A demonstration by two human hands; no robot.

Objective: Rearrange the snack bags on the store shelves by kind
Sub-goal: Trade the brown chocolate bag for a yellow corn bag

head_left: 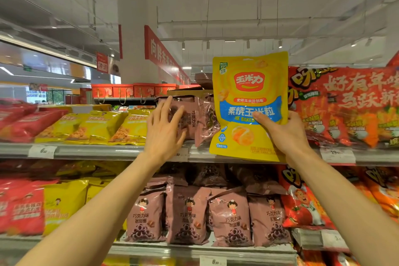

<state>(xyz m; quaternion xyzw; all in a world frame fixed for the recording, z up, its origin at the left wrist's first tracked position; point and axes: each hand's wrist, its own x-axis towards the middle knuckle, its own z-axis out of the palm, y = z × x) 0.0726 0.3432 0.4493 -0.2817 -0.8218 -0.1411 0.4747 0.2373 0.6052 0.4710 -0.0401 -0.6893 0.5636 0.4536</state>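
Head view: right hand point(282, 129) pinches yellow corn-snack bag point(248, 101) at mid-right edge, thumb on front, bag upright, raised in front of top shelf rail point(97, 151). Left hand point(166, 127) spread, fingers straight, flat against brown chocolate-ring bags point(192, 114) standing on that rail, just left of yellow bag. Further left along rail: yellow popcorn bags point(95, 125), then red bags point(28, 121). Right of yellow bag: large red-orange packs point(345, 106). Below rail: more brown bags point(187, 214), upright in row.

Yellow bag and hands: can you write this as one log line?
right hand: holds yellow bag up | left hand: open, on brown bags | shelf: top
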